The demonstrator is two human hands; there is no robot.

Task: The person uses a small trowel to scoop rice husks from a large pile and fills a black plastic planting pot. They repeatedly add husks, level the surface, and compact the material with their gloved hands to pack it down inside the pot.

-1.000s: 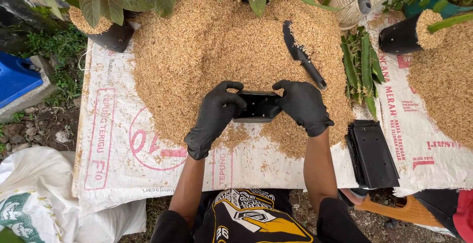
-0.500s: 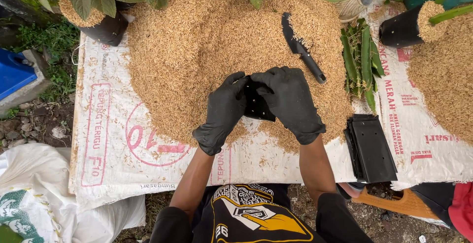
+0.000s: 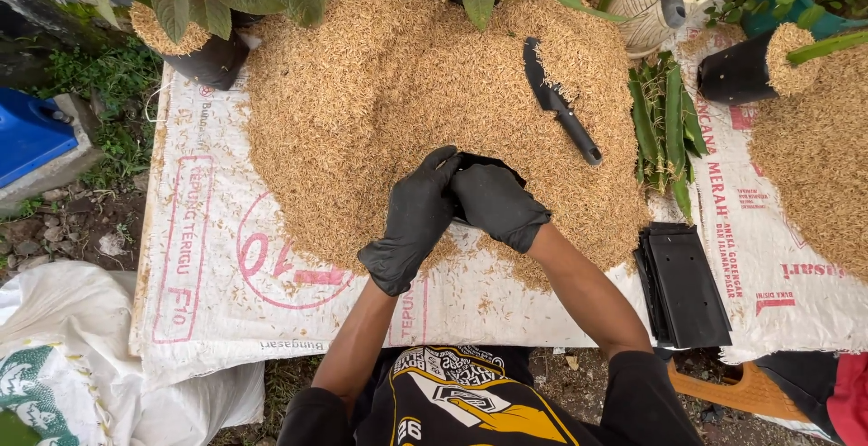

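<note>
Presently, 1 black plastic planting bag (image 3: pixel 488 164), held at the near edge of the husk pile (image 3: pixel 434 93). Left hand (image 3: pixel 411 220), black-gloved, fingers closed on the bag's left rim. Right hand (image 3: pixel 497 204), black-gloved, pushed down into the bag's mouth; whether its fingers are spread or curled inside cannot be told.

Risks, as judged:
- Bag mouth may fold shut or slip from the left hand if the grip loosens, thin plastic giving little hold under gloves.
- Husks may spill past the rim onto the sack, the pile being loose and sloped.
- Knife (image 3: pixel 561 102), black, lying on the pile just far-right of the hands, blade exposed; a careless reach could meet it.

Surface: 1 white woven sack (image 3: pixel 217 256) with pink print, spread flat, carrying the pile. Near right, 1 stack of flat black bags (image 3: pixel 687 288). Far right, green cuttings (image 3: pixel 665 116) and a 2nd husk heap (image 3: pixel 814 156).

Room: outdoors; potted plants (image 3: pixel 208 12) along the far edge, soil and stones at left, a blue container (image 3: pixel 32 138) far left.
</note>
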